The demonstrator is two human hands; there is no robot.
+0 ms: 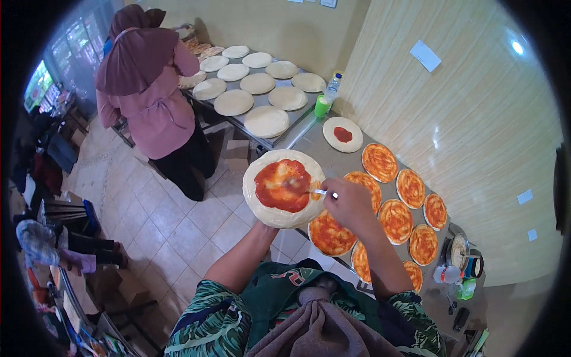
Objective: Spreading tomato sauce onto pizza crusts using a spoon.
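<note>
A round pizza base [267,215] rests on my left hand [266,224], which is mostly hidden beneath it. Red tomato sauce [272,193] lies in an uneven patch at the base's middle, with a paler area inside. My right hand [350,203] grips the handle of a metal spoon [317,191], whose blurred bowl touches the sauce. To the right, several sauced bases [395,221] lie on the metal table [308,145]. Behind them, one base [332,139] carries only a small red blob of sauce.
Several plain bases [234,102] cover the far table. A green cup [321,106] and a plastic bottle [334,82] stand by the wall. A person in pink [154,116] stands at the left; another [49,245] bends farther off. Scissors [452,307] and a bowl [458,250] are at the right.
</note>
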